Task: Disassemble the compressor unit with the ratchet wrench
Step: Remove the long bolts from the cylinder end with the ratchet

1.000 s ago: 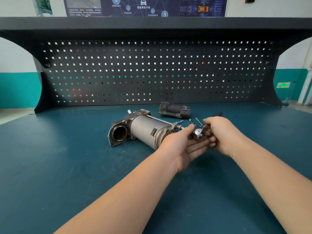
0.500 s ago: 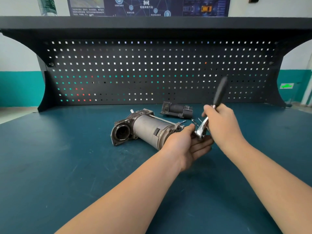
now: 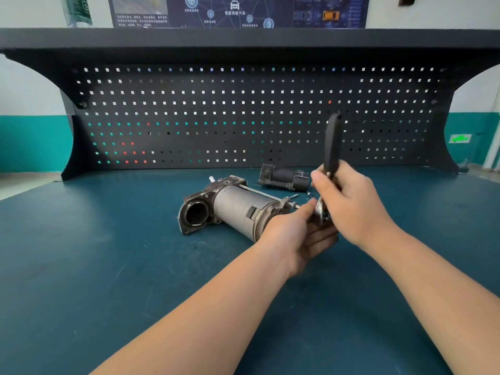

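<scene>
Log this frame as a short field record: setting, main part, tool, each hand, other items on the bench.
setting: blue-topped workbench with black pegboard behind
main part: compressor unit lying on its side
tool: ratchet wrench, handle pointing up, head at the unit's right end
right hand: grips the wrench
left hand: cupped at the unit's right end, beneath the wrench head
other: dark detached part behind; loose bolts

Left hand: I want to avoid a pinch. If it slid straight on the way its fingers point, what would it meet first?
Probably the ratchet wrench head, just beyond the left hand, though depth is unclear.
</scene>
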A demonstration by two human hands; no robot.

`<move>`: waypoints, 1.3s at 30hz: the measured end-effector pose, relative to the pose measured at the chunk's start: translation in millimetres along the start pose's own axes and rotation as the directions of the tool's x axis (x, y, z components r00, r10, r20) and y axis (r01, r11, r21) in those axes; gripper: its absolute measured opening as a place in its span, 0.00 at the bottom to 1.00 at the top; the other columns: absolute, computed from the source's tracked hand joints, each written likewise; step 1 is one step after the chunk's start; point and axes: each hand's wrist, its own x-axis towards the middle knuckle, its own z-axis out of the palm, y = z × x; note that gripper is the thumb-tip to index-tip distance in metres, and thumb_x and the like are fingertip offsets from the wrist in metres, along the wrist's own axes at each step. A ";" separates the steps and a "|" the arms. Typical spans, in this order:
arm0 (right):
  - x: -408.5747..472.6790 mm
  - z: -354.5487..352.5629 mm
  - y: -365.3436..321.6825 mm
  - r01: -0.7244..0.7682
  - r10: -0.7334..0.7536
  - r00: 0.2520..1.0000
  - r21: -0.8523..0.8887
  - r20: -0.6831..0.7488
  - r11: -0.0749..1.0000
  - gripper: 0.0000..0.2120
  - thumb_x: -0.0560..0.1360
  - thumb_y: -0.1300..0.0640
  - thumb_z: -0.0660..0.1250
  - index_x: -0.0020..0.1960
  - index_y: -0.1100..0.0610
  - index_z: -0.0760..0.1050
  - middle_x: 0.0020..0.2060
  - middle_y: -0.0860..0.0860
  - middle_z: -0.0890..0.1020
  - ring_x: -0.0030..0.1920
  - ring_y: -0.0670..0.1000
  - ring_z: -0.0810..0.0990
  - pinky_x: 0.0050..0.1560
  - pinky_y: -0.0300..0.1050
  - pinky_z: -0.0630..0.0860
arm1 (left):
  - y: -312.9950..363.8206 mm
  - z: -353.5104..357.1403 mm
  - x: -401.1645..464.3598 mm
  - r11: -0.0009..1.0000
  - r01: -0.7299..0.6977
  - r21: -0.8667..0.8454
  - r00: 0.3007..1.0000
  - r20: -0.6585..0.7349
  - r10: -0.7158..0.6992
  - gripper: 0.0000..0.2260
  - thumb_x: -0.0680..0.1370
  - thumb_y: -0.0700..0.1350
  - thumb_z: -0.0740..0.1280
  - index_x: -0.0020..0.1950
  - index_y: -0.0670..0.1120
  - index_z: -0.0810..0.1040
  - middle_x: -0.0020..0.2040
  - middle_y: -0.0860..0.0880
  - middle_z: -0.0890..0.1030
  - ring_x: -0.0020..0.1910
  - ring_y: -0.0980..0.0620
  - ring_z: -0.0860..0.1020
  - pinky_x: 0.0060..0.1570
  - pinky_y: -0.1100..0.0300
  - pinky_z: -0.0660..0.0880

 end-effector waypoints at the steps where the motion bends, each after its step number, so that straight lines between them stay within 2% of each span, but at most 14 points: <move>1: -2.2 1.3 -0.2 0.041 -0.041 0.999 -0.022 0.029 0.999 0.10 0.76 0.47 0.59 0.41 0.52 0.70 0.28 0.45 0.75 0.29 0.44 0.71 0.33 0.38 0.67 | 0.0 -0.4 0.1 1.000 0.006 0.002 1.000 0.005 -0.006 0.12 0.80 0.48 0.63 0.42 0.42 0.77 0.30 0.46 0.82 0.30 0.52 0.82 0.33 0.60 0.81; 3: -2.5 4.1 -1.4 0.009 -0.009 1.000 -0.028 -0.019 1.000 0.10 0.77 0.48 0.59 0.40 0.53 0.70 0.28 0.46 0.74 0.30 0.43 0.70 0.33 0.38 0.67 | 0.1 -0.4 0.8 1.000 0.020 -0.014 1.000 0.000 -0.020 0.11 0.80 0.46 0.63 0.41 0.42 0.78 0.30 0.46 0.82 0.28 0.52 0.82 0.31 0.60 0.81; 6: 8.2 4.5 4.7 -0.338 0.336 0.932 0.012 -0.136 0.941 0.12 0.77 0.53 0.59 0.38 0.58 0.70 0.28 0.49 0.71 0.28 0.47 0.69 0.31 0.44 0.65 | 0.2 1.8 0.5 0.999 0.023 -0.030 1.000 -0.013 -0.023 0.10 0.80 0.45 0.63 0.47 0.39 0.77 0.37 0.43 0.82 0.33 0.49 0.82 0.32 0.58 0.81; 9: 13.6 -2.1 12.5 -0.747 0.744 0.664 0.120 0.078 0.654 0.15 0.77 0.54 0.57 0.32 0.56 0.64 0.22 0.50 0.65 0.18 0.48 0.61 0.22 0.37 0.58 | -0.5 2.8 1.4 1.000 0.021 -0.022 1.000 -0.014 -0.022 0.10 0.80 0.46 0.63 0.48 0.39 0.76 0.36 0.43 0.82 0.30 0.50 0.82 0.31 0.59 0.80; 12: 12.1 -4.4 18.1 -0.861 0.827 0.509 0.151 0.238 0.486 0.19 0.79 0.50 0.56 0.31 0.54 0.61 0.16 0.48 0.60 0.13 0.45 0.54 0.17 0.30 0.52 | -0.6 2.6 2.6 1.000 0.018 -0.014 1.000 -0.006 -0.018 0.12 0.80 0.47 0.62 0.44 0.40 0.76 0.30 0.45 0.82 0.27 0.52 0.82 0.31 0.60 0.80; 15: 15.2 -0.2 19.0 -0.751 0.745 0.655 0.215 0.129 0.624 0.15 0.78 0.54 0.58 0.34 0.57 0.65 0.20 0.50 0.64 0.17 0.48 0.60 0.21 0.35 0.59 | 0.1 3.1 1.2 0.999 0.024 -0.039 1.000 -0.015 -0.024 0.15 0.81 0.50 0.59 0.45 0.39 0.76 0.30 0.44 0.82 0.29 0.51 0.82 0.31 0.59 0.80; 19: 10.0 1.1 13.6 -0.297 0.306 0.944 0.081 -0.123 0.951 0.12 0.77 0.52 0.61 0.37 0.56 0.72 0.28 0.48 0.73 0.29 0.47 0.70 0.33 0.43 0.66 | 2.1 1.9 -0.9 0.999 0.022 -0.050 0.999 -0.026 -0.024 0.18 0.81 0.53 0.60 0.49 0.37 0.77 0.39 0.41 0.82 0.35 0.48 0.82 0.32 0.58 0.80; 23: -4.1 3.9 2.9 0.047 -0.046 0.999 0.049 -0.011 0.998 0.08 0.77 0.51 0.61 0.41 0.52 0.70 0.27 0.43 0.75 0.27 0.39 0.71 0.31 0.30 0.67 | 1.6 -0.4 -2.1 1.000 0.026 -0.004 1.000 0.015 -0.026 0.10 0.79 0.46 0.64 0.42 0.42 0.78 0.30 0.46 0.82 0.29 0.52 0.82 0.33 0.60 0.81; 27: 3.0 8.4 5.4 -0.212 0.219 0.961 0.059 -0.167 0.975 0.10 0.78 0.54 0.60 0.40 0.56 0.71 0.28 0.46 0.74 0.28 0.42 0.70 0.29 0.34 0.66 | 2.9 0.7 -1.6 0.999 0.037 -0.018 0.999 -0.004 -0.037 0.09 0.80 0.44 0.63 0.46 0.40 0.77 0.33 0.44 0.82 0.29 0.50 0.82 0.31 0.58 0.81; 29: 9.8 6.5 13.1 -0.477 0.486 0.862 0.097 -0.145 0.874 0.11 0.77 0.55 0.59 0.39 0.59 0.72 0.27 0.50 0.71 0.27 0.48 0.68 0.30 0.42 0.63 | 3.4 1.2 -1.7 0.999 0.033 -0.023 0.999 -0.006 -0.033 0.09 0.80 0.44 0.63 0.50 0.38 0.77 0.36 0.42 0.82 0.31 0.49 0.82 0.32 0.58 0.80; 31: 13.1 4.2 17.7 -0.701 0.717 0.697 0.207 0.000 0.682 0.11 0.77 0.55 0.58 0.38 0.60 0.70 0.25 0.51 0.67 0.21 0.49 0.64 0.25 0.39 0.60 | 2.9 1.6 -0.7 0.999 0.031 -0.015 0.999 -0.006 -0.031 0.09 0.80 0.44 0.63 0.51 0.38 0.77 0.34 0.43 0.81 0.28 0.50 0.82 0.31 0.59 0.80; 34: 12.7 3.2 20.1 -0.821 0.822 0.553 0.261 0.137 0.508 0.16 0.78 0.55 0.56 0.32 0.57 0.63 0.21 0.51 0.63 0.13 0.47 0.58 0.18 0.33 0.57 | 2.4 1.3 1.0 0.999 0.033 -0.012 0.999 -0.002 -0.033 0.10 0.80 0.45 0.63 0.49 0.39 0.77 0.34 0.43 0.82 0.27 0.51 0.82 0.32 0.59 0.80; 37: 13.5 6.3 19.8 -0.666 0.683 0.729 0.195 -0.035 0.720 0.13 0.77 0.54 0.59 0.37 0.59 0.70 0.25 0.51 0.69 0.25 0.51 0.67 0.31 0.42 0.66 | 2.2 1.1 0.0 0.999 0.043 -0.021 0.999 0.002 -0.043 0.11 0.80 0.47 0.62 0.48 0.38 0.77 0.34 0.43 0.82 0.30 0.50 0.82 0.31 0.59 0.80; 39: 9.3 5.9 13.7 -0.380 0.395 0.903 0.115 -0.170 0.918 0.12 0.77 0.53 0.60 0.38 0.57 0.72 0.27 0.49 0.72 0.29 0.47 0.70 0.34 0.42 0.66 | 1.8 1.1 -1.5 0.999 0.046 -0.017 0.999 -0.006 -0.046 0.12 0.80 0.48 0.63 0.48 0.39 0.77 0.37 0.42 0.82 0.33 0.49 0.82 0.32 0.58 0.80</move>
